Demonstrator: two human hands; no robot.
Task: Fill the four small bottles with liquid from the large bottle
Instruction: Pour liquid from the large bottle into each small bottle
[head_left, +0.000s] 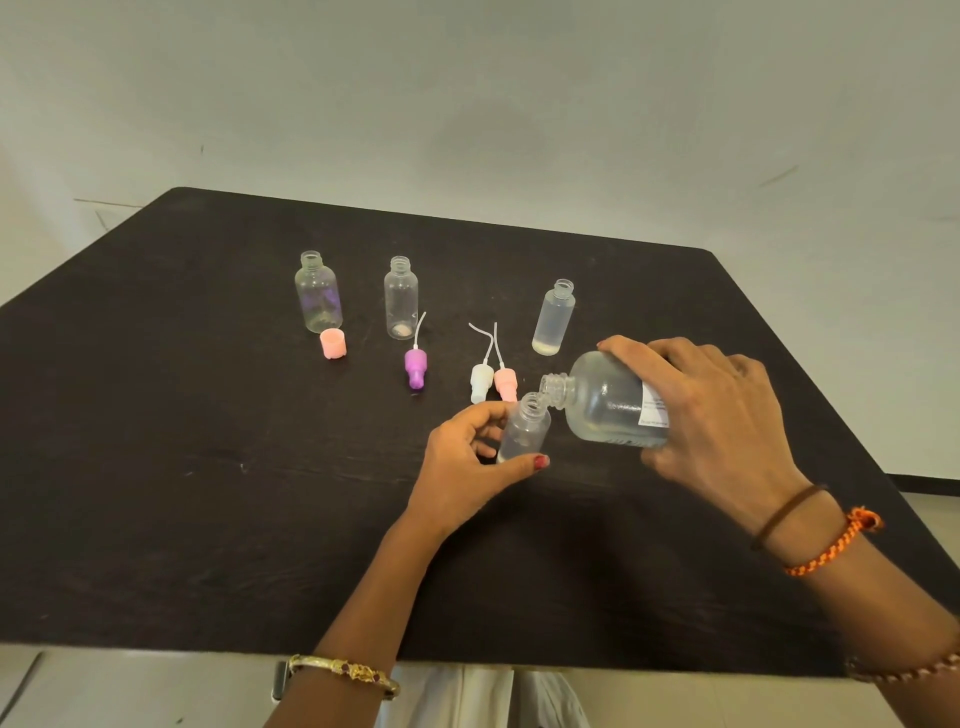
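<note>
The right hand (717, 415) grasped the large clear bottle (608, 402) around its body and held it tipped almost flat, with its open neck pointing to the left. The neck touched, or nearly touched, the mouth of a small clear bottle (524, 431), which the left hand (467, 462) held between thumb and fingers, slightly tilted, just above the dark table (182, 467). A little liquid was in the bottom of this small bottle, and the large bottle had liquid along its lower side.

Three other small bottles stood upright and uncapped farther back on the table. The left one (318, 293) and the middle one (400, 299) looked almost empty. The right one (554, 318) seemed filled, with a paler layer at its bottom.

A pink cap (333, 344) stood just in front of the left bottle. A purple spray head (415, 366) with its thin tube lay near the middle bottle. A white spray head (481, 382) and a pink spray head (505, 383) lay side by side, just behind the left hand.
</note>
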